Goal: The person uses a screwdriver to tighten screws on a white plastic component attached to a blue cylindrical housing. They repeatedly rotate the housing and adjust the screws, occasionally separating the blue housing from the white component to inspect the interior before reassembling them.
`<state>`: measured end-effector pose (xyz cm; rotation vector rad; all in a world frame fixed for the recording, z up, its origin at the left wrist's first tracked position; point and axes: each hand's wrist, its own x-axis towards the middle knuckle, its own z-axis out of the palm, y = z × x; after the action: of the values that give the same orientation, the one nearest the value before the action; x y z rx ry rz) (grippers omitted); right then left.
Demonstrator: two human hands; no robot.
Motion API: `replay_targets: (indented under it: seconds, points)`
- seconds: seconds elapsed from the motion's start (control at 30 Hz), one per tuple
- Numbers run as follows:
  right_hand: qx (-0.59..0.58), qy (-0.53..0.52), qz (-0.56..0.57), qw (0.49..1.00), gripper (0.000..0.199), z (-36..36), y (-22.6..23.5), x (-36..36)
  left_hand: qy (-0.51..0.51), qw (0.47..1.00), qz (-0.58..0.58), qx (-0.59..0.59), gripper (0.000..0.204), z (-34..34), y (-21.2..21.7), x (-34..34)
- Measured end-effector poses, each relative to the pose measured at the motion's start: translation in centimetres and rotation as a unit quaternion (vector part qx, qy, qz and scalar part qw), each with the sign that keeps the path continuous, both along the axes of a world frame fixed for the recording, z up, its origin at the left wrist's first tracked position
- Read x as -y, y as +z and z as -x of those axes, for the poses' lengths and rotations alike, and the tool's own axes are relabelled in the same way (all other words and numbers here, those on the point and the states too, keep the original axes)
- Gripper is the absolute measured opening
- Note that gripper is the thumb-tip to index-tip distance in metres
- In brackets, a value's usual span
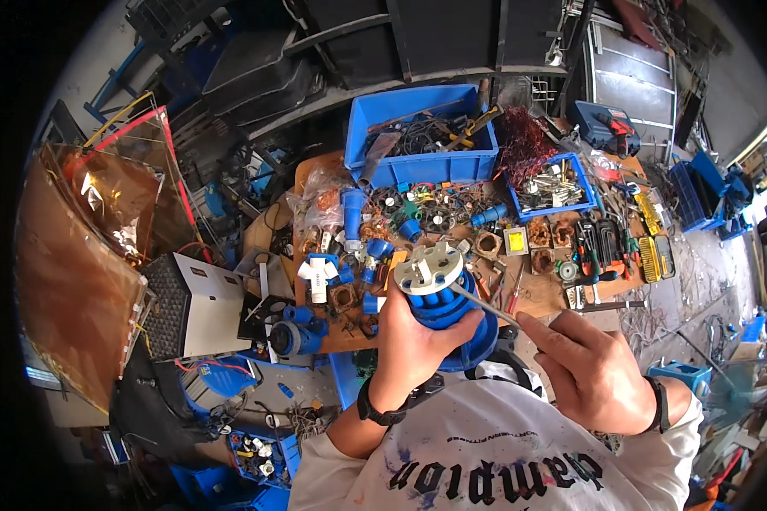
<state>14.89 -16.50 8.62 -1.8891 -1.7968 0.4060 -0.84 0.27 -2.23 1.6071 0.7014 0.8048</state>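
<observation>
My left hand (411, 345) is wrapped round a blue industrial plug housing (473, 341), held up in front of my body at the table's near edge. A round off-white insert (430, 271) with holes and small metal parts sits on top of the housing. In my right hand (596, 370) is a screwdriver (488, 308), its handle hidden by my fingers. The thin metal shaft points left, and its tip meets the housing just under the insert's rim. The index finger lies along the shaft.
The wooden table (337, 341) carries blue connectors (352, 213), a white-and-blue fitting (318, 277), a yellow-centred square part (516, 241) and hand tools (601, 247). A large blue crate (422, 170) and a smaller metal-filled tray (554, 204) stand at the back. A perforated metal box (200, 307) is left.
</observation>
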Motion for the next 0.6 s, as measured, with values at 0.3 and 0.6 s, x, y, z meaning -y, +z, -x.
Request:
replay_targets:
  seconds: [0.3, 0.6]
  points:
    - [-0.202, -0.016, -0.031, 0.979, 0.045, -0.3, -4.0, -0.7, -0.005, 0.999, 0.04, 0.032, 0.068, -0.3, -0.2, -0.1]
    - [-0.478, -0.072, 0.065, 0.873, 0.04, -0.9, -5.7, -0.3, -0.027, 0.996, 0.069, 0.048, 0.067, -0.9, 0.2, -0.1]
